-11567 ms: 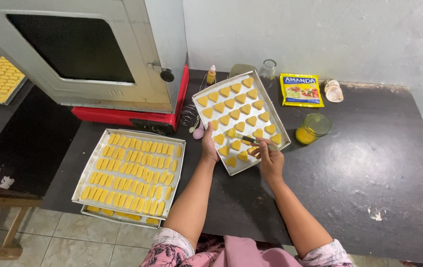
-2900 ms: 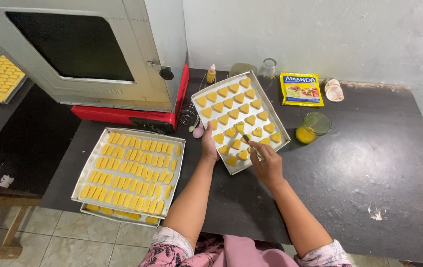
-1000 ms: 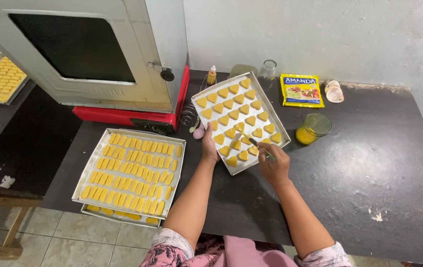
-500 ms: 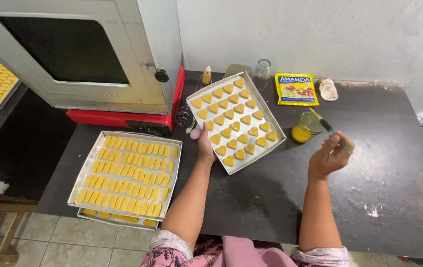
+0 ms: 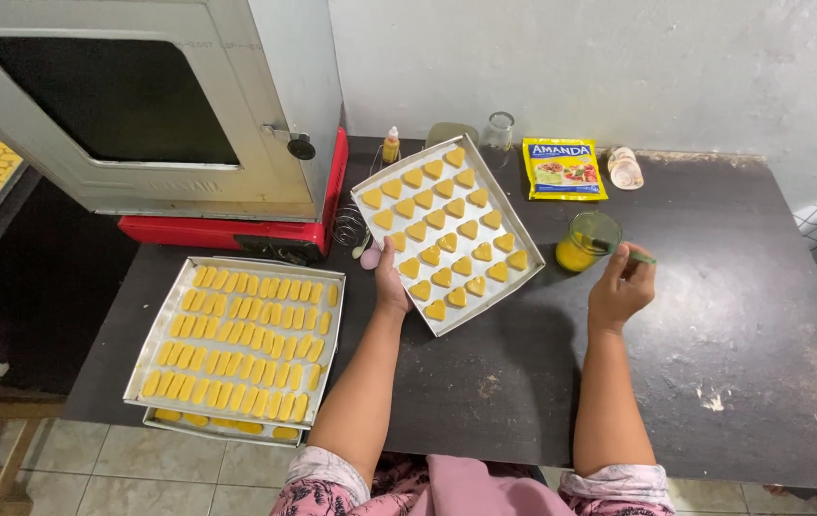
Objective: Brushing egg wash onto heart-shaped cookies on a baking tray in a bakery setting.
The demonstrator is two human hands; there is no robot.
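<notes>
Dipping thin green-handled brush (image 5: pixel 630 254) into small glass of yellow glaze (image 5: pixel 587 241); my right hand (image 5: pixel 620 291), pinching it, left square metal tray of yellow heart cookies (image 5: pixel 444 234) a moment ago. Left hand (image 5: pixel 390 283) still grips tray edge on dark bench (image 5: pixel 714 344). Reloading means glazing unfinished.

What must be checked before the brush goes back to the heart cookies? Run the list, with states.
1. Left hand steadying the tray of heart cookies at its near edge: ok.
2. Right hand gripping the brush: ok.
3. Brush tip in the glass of yellow liquid: ok.
4. Brush loaded enough: cannot tell.
5. Glass upright, apart from the tray: ok.
6. Which cookies are already glazed: cannot tell.
</notes>
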